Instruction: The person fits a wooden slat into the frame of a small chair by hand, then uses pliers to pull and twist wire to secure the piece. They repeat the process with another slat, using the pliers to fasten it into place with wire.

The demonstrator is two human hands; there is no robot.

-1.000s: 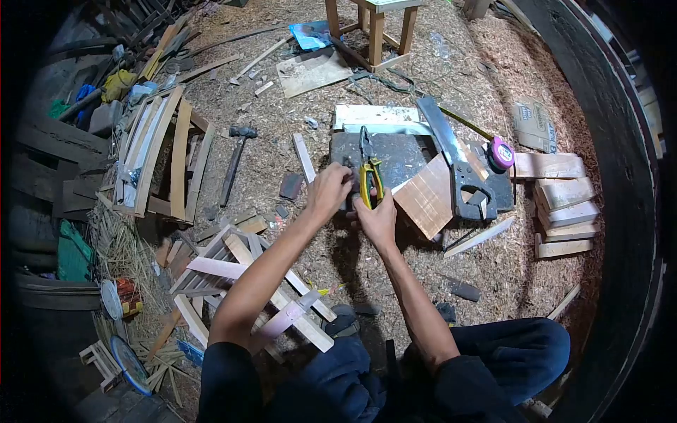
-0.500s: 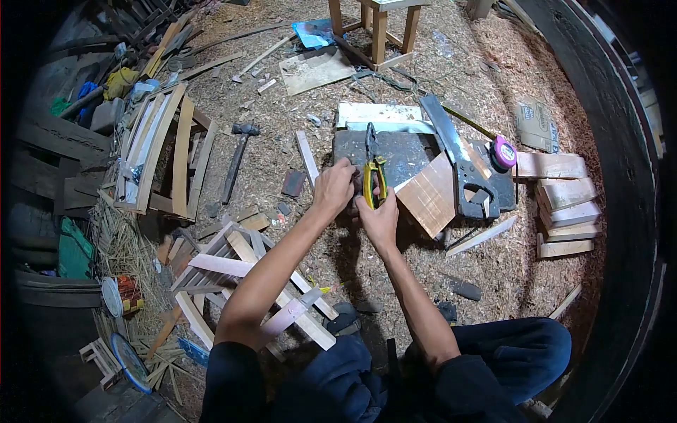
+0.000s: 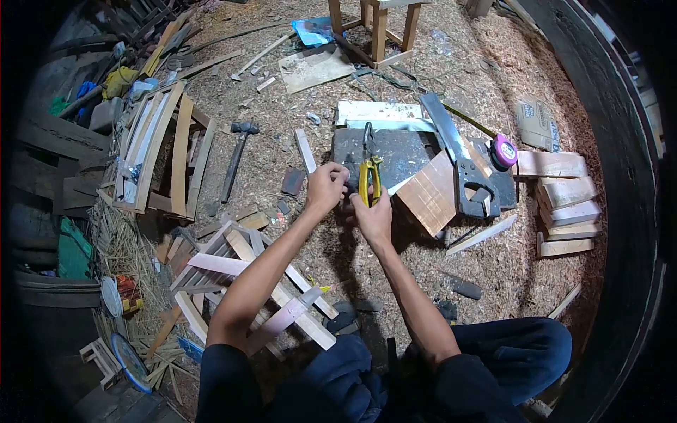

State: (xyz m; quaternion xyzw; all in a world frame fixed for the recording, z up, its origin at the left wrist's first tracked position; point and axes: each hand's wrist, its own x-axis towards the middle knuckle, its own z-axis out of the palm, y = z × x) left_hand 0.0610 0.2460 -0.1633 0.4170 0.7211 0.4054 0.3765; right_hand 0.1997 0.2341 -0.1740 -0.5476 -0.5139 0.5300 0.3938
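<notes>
My right hand (image 3: pixel 372 215) is closed round the yellow-handled pliers (image 3: pixel 369 175), whose head points away from me over the dark work block (image 3: pixel 409 151). Just left of the pliers, my left hand (image 3: pixel 326 189) has its fingers curled together at the block's near left edge; anything between them is too small to make out. A handsaw (image 3: pixel 446 134) and a square wooden piece (image 3: pixel 431 196) lie on the right part of the block, beside a pink tape measure (image 3: pixel 503 153).
A hammer (image 3: pixel 238 158) lies on the shavings to the left, near a slatted wooden frame (image 3: pixel 182 151). Another wooden frame (image 3: pixel 243 247) is by my left forearm. Curved wood blocks (image 3: pixel 570 211) are stacked at right. A wooden stool (image 3: pixel 379 39) stands ahead.
My left hand has shifted slightly left and down. The pliers in my right hand have moved a little left, and their handles look closer together.
</notes>
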